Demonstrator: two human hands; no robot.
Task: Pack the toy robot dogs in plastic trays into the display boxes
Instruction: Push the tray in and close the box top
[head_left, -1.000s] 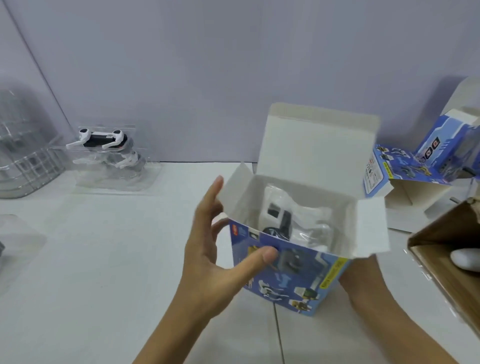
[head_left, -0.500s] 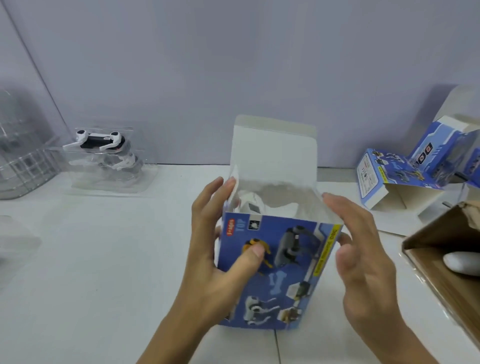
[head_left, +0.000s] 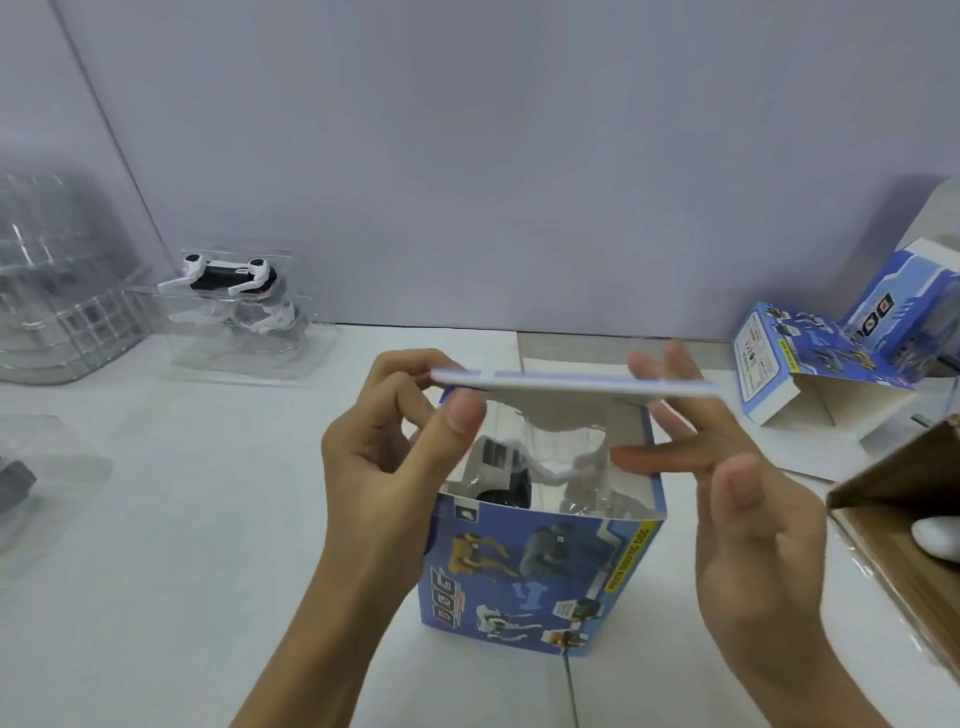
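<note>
In the middle of the frame both hands hold the flat white cardboard lid (head_left: 571, 383) over a blue display box (head_left: 530, 577) on the table (head_left: 156, 597). The left hand (head_left: 384, 467) pinches the lid's left end. The right hand (head_left: 737, 499) has straight fingers on the right end. A toy robot dog (head_left: 511, 470) in shiny clear plastic sits inside. The box reads "DOG".

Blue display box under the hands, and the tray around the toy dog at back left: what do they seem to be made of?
Blue display box: seemingly thin printed cardboard, slightly glossy outside, plain white inside; its top flap shows a thin edge. Tray: apparently clear moulded plastic, since the white and black toy dog shows through it and its edges catch light.
</note>
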